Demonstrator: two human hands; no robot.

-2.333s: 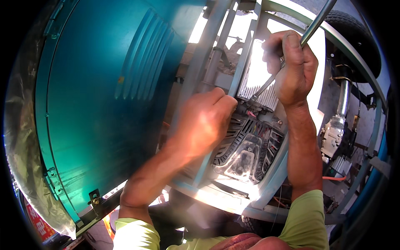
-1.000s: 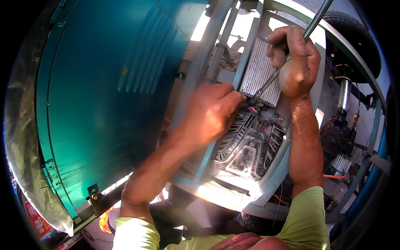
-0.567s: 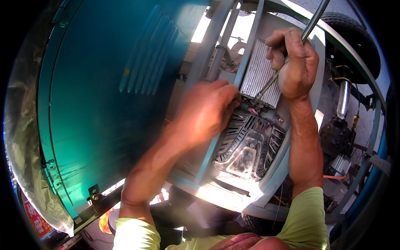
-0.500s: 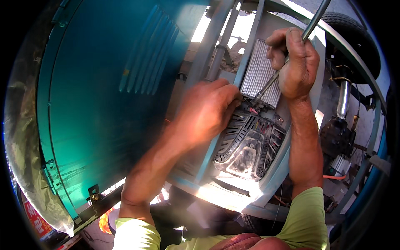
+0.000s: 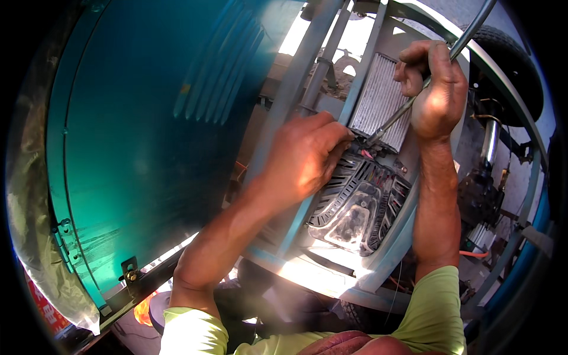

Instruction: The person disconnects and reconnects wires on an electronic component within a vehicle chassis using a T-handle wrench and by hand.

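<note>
My right hand (image 5: 441, 97) is closed around a long metal rod tool (image 5: 475, 26), which slants from the upper right down to the left. The rod's lower end reaches the wired end of a silver finned metal box (image 5: 378, 94). Beside that same end, my left hand (image 5: 307, 157) is closed with thumb and fingers pinched together; whatever they grip is hidden. Just below lies a black vented plastic housing (image 5: 354, 204), dusty and scuffed. A short pink-red wire shows between the finned box and the housing.
A large teal metal panel (image 5: 142, 165) with pressed louvres stands at the left. Grey-blue frame bars (image 5: 296, 94) run past my left hand. To the right are a curved frame rail, a black tyre (image 5: 512, 77) and a shiny metal cylinder (image 5: 490, 142). Clear plastic sheeting hangs at far left.
The machine and both hands appear slightly further right in the picture. The rod's lower end stays at the finned box's wired end, and both hands keep their grip.
</note>
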